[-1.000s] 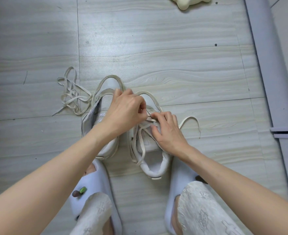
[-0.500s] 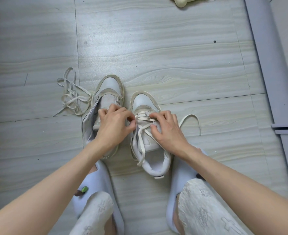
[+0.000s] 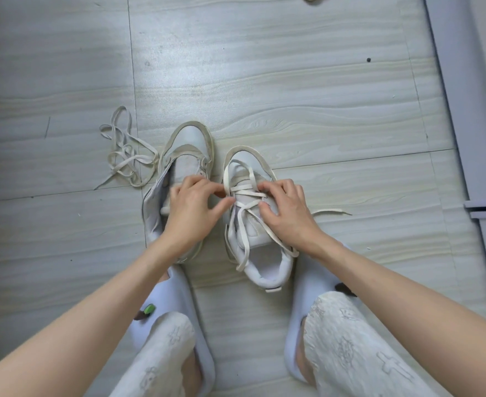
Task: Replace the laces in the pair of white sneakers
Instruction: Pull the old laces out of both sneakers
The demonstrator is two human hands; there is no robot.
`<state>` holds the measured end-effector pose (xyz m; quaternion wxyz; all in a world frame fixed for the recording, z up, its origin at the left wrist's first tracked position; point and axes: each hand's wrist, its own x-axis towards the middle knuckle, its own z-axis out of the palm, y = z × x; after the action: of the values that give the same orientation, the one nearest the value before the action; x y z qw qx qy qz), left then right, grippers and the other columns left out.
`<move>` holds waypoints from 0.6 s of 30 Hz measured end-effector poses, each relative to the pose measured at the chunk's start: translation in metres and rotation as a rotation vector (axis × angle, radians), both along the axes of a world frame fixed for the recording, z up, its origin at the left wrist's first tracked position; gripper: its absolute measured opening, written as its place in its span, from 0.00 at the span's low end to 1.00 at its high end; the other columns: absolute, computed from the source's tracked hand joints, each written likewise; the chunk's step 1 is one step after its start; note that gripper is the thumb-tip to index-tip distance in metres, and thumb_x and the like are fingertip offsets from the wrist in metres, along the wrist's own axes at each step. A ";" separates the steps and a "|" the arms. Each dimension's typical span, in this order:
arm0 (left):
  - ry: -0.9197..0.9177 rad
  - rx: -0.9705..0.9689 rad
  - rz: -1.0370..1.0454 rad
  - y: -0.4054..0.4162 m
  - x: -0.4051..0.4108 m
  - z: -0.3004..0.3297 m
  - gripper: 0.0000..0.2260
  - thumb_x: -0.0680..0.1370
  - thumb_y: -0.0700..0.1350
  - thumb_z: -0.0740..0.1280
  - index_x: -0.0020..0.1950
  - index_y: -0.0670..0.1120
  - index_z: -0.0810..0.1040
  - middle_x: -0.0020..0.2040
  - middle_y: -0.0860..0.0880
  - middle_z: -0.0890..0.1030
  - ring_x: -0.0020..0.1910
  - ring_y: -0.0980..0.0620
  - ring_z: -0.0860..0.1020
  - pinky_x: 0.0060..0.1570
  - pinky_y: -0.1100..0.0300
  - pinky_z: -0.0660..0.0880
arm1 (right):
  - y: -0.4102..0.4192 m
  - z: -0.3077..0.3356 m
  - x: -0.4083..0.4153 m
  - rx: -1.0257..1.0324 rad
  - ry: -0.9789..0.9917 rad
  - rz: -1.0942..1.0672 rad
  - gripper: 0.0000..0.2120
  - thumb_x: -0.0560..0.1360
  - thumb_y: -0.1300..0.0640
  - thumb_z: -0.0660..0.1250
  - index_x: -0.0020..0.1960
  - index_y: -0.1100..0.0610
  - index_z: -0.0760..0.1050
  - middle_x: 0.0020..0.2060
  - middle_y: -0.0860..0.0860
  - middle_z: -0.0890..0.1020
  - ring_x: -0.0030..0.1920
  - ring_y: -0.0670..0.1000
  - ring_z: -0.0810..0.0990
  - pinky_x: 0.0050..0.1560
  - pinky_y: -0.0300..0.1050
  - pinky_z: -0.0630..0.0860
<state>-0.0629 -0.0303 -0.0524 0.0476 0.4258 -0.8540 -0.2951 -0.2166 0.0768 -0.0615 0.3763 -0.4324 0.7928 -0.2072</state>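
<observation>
Sneakers sit side by side on the floor (image 3: pixel 293 81). Right sneaker (image 3: pixel 253 213) has a lace (image 3: pixel 243 193) that both hands seem to pinch: left hand (image 3: pixel 190 210), right hand (image 3: pixel 286 209). Left sneaker (image 3: pixel 188 147) is bare; a loose lace (image 3: pixel 124 156) lies beside it.

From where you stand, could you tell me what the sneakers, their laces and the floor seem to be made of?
Right sneaker and left sneaker: smooth white upper, probably leather or synthetic, matte, with yellowed rubber-like edging. Lace and loose lace: flat woven fabric, off-white, limp and tangling. Floor: wood-grain planks with a slight sheen and visible seams, likely vinyl or laminate; I cannot tell which.
</observation>
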 end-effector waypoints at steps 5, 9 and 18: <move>-0.048 -0.002 -0.003 -0.001 -0.002 0.001 0.06 0.75 0.47 0.69 0.44 0.45 0.80 0.38 0.58 0.71 0.57 0.49 0.69 0.49 0.60 0.53 | 0.001 -0.001 -0.001 -0.004 -0.004 0.010 0.16 0.76 0.55 0.61 0.63 0.50 0.71 0.55 0.50 0.70 0.60 0.51 0.63 0.63 0.42 0.61; 0.128 0.384 0.133 -0.002 -0.009 0.023 0.04 0.78 0.47 0.62 0.43 0.52 0.74 0.43 0.54 0.80 0.50 0.55 0.76 0.55 0.54 0.66 | 0.000 -0.005 -0.004 -0.007 0.005 0.017 0.16 0.76 0.56 0.62 0.63 0.50 0.71 0.52 0.47 0.68 0.59 0.52 0.64 0.60 0.39 0.60; 0.247 0.208 0.386 -0.046 0.010 0.052 0.07 0.79 0.41 0.60 0.54 0.46 0.75 0.36 0.49 0.75 0.35 0.56 0.74 0.39 0.58 0.75 | 0.000 -0.004 -0.004 -0.023 -0.018 -0.002 0.17 0.74 0.52 0.59 0.62 0.50 0.73 0.49 0.46 0.67 0.59 0.52 0.65 0.58 0.33 0.56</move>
<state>-0.0526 -0.0763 -0.0009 0.1627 0.5443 -0.7096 -0.4167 -0.2203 0.0772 -0.0655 0.3783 -0.4341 0.7873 -0.2206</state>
